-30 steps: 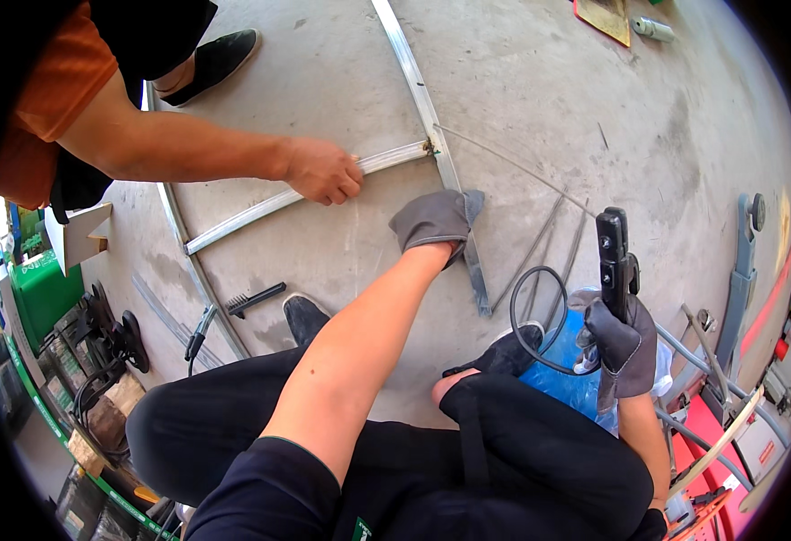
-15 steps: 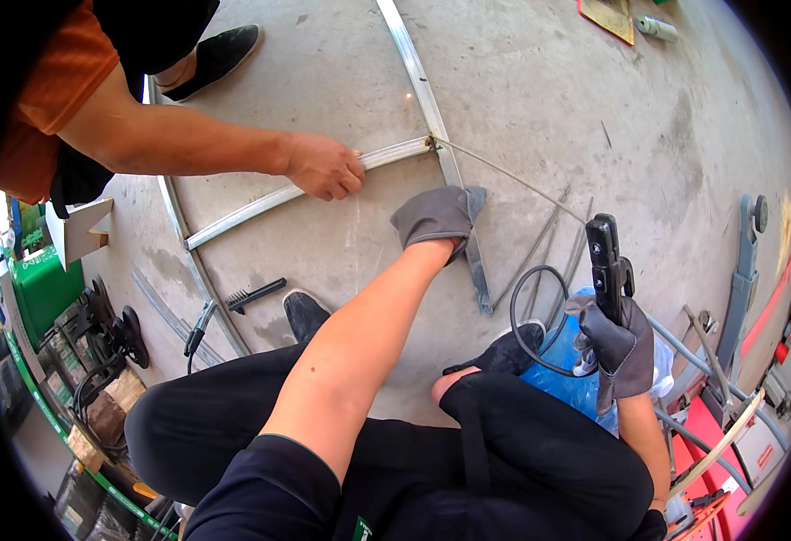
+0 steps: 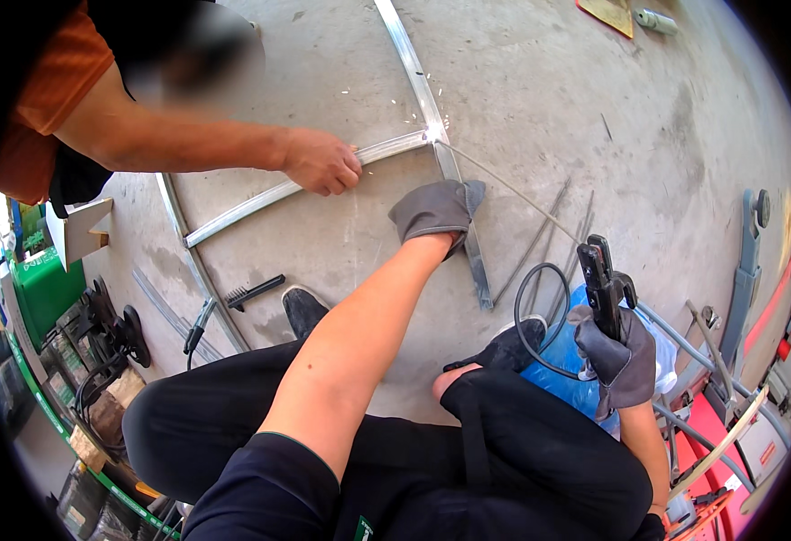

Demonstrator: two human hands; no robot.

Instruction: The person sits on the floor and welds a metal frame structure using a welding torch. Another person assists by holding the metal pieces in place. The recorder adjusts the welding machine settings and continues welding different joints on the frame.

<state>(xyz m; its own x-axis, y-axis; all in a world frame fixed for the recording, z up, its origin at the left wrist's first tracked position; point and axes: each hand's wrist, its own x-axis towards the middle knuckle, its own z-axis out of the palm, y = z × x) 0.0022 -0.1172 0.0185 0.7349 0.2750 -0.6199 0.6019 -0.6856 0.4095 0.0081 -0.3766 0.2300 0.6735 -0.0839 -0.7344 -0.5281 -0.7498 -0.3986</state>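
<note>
Right of frame, the right hand (image 3: pixel 619 359) grips the electrode holder (image 3: pixel 600 279) by its handle (image 3: pixel 607 314), judged the sound hold. At centre, the left hand (image 3: pixel 433 212) covers the metal bar (image 3: pixel 478 266); finger closure cannot be told. Bar seems stiff, likely hot at the sparking joint (image 3: pixel 434 135); grasp well clear.

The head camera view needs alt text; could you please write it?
A gloved right hand grips a black electrode holder whose rod reaches a bright, sparking joint in a metal frame. The gloved left hand covers one bar; a co-worker's bare hand touches the crossbar.
</note>
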